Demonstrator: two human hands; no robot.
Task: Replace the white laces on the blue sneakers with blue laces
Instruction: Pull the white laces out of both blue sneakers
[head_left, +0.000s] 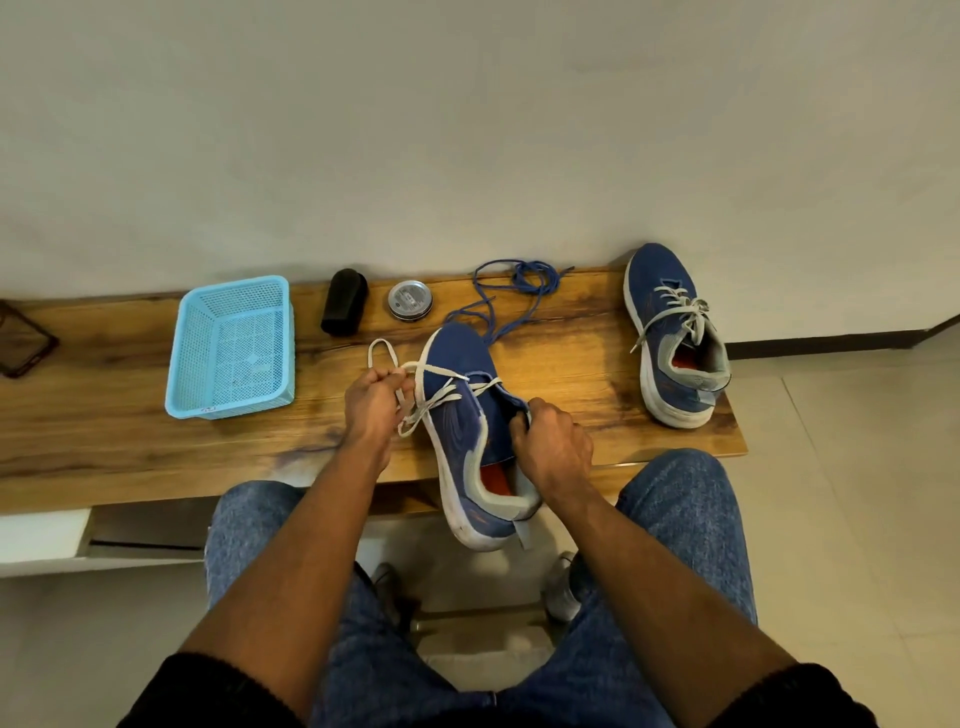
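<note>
Blue knit sneakers with white soles are what we work on, and the nearer sneaker (470, 431) sits at the centre of the long wooden bench (104, 415), its heel hanging over the near edge toward our knees. Its mate, the second blue sneaker (675, 338), stands at three o'clock from it, well apart and fully laced in white. At nine o'clock the light blue plastic mesh basket (231, 348) holds nothing we can make out. At twelve o'clock the loose blue laces (519, 286) lie tangled, one strand running down to the nearer sneaker's toe.

We judge the step in hand to be unthreading: the flat white lace (441, 389) is slack across the upper eyelets. Our left hand (371, 402) pinches that lace with curled fingers, out to the side. Our right hand (550, 447) grips the collar, fingers curled round the edge, steadying the shoe.

Next we probably need to draw the lace out of the remaining eyelets, row by row.
</note>
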